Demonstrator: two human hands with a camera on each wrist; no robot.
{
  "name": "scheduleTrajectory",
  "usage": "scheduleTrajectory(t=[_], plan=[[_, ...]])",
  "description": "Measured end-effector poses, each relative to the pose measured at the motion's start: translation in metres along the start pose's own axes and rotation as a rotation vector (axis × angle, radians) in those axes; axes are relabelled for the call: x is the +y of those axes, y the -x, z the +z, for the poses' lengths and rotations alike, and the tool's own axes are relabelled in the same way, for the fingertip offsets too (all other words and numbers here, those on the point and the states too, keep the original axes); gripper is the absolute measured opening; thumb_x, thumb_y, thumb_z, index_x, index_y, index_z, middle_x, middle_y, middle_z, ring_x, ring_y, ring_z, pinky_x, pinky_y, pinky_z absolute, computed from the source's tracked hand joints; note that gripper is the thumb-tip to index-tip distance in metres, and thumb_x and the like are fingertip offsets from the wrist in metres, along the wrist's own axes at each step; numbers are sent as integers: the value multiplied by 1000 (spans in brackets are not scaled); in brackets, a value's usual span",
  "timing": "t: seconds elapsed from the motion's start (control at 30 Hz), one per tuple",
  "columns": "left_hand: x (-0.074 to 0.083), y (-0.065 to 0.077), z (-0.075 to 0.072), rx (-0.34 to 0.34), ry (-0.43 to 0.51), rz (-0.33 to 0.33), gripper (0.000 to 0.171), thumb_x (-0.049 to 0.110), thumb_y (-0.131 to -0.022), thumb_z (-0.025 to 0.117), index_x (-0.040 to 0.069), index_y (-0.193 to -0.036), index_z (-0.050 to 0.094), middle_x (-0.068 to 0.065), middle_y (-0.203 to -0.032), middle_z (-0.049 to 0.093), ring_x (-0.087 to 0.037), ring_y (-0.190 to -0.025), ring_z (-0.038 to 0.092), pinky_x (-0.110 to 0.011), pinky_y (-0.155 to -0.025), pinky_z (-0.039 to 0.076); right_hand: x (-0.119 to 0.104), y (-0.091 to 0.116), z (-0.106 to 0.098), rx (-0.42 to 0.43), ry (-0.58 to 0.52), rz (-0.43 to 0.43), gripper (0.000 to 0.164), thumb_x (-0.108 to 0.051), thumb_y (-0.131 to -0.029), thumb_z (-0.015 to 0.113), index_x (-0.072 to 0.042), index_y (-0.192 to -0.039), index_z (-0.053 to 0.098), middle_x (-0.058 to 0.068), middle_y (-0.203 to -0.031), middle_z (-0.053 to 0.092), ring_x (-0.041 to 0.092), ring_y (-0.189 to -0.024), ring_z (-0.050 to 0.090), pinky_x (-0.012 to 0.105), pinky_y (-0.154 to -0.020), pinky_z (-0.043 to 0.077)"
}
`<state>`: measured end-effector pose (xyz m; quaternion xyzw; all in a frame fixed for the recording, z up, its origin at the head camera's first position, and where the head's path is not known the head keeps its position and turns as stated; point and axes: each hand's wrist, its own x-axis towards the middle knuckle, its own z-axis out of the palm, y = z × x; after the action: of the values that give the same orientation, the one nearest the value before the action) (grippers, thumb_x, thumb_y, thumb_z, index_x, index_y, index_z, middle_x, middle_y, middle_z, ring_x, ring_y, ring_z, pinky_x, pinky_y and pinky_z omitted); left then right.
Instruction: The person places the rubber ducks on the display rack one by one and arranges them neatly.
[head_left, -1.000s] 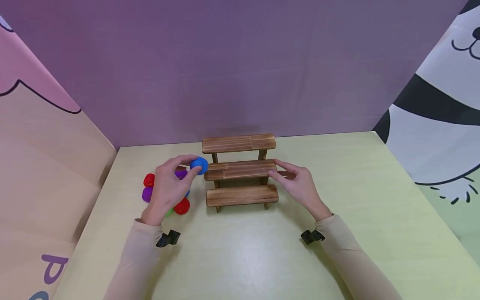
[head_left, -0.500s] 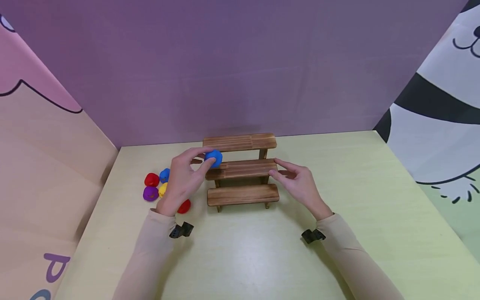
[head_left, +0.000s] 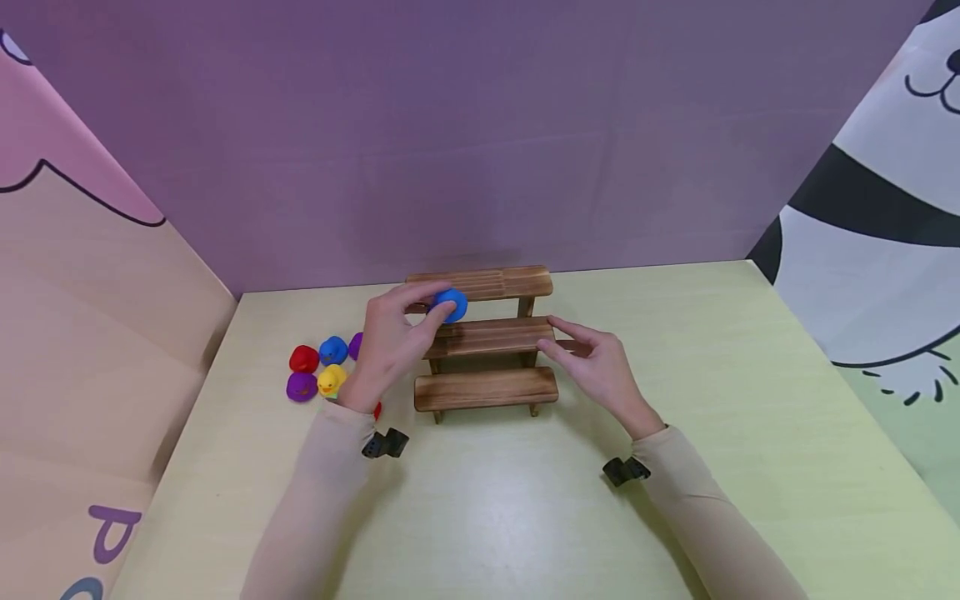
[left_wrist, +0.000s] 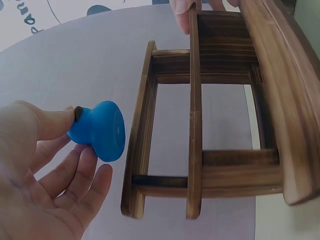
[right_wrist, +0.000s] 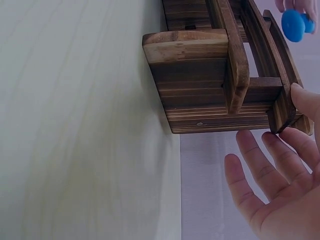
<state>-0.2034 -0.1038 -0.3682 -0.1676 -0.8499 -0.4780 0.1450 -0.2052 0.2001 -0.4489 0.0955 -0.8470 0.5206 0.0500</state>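
Observation:
My left hand (head_left: 392,346) pinches a blue rubber duck (head_left: 453,306) between thumb and fingers. In the left wrist view the duck (left_wrist: 107,131) is tipped sideways, its flat base toward the shelf stand. It hangs in the air near the top tier's left part, apart from the wood. The three-tier wooden shelf stand (head_left: 495,336) stands on the table near the purple wall. At the right end of its middle tier my right hand (head_left: 596,371) holds the board between thumb and fingers; in the right wrist view its other fingers (right_wrist: 265,175) are spread.
Left of the stand sits a group of rubber ducks: red (head_left: 303,359), blue (head_left: 333,350), yellow (head_left: 332,380) and purple (head_left: 302,387) ones show. My left hand and forearm partly cover the others. The purple wall (head_left: 480,150) rises behind the pale table (head_left: 495,500).
My left hand has carried the blue duck right and upward, from beside the middle tier to the top tier. More of the duck group has come into sight. My right hand stays put.

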Motion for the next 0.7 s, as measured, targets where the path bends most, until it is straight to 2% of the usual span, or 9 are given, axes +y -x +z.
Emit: scheduleTrajectory(t=[0.13, 0.37, 0.7], plan=[[2, -5, 7, -7, 21, 2, 32, 19, -101, 75, 10, -131, 77, -9, -126, 77, -26, -105, 72, -47, -96, 60, 1, 0, 0, -3, -8, 1, 50, -33, -100, 77, -16, -146, 67, 13, -135, 74, 1, -98, 78, 14, -81, 57], [6, -18, 17, -19, 49, 10, 32, 19, -101, 75, 9, -131, 77, -10, -122, 77, -27, -104, 73, -47, -95, 61, 0, 1, 0, -2, -3, 4, 51, -34, -100, 78, -15, -146, 67, 14, -138, 72, 28, -106, 80, 14, -81, 57], [12, -34, 32, -57, 34, 38, 31, 20, -102, 74, 11, -132, 76, -10, -126, 76, -25, -105, 76, -39, -95, 63, 1, 2, 0, -5, -10, 2, 52, -34, -100, 77, -14, -146, 66, 15, -141, 70, 31, -107, 79, 14, -81, 57]])
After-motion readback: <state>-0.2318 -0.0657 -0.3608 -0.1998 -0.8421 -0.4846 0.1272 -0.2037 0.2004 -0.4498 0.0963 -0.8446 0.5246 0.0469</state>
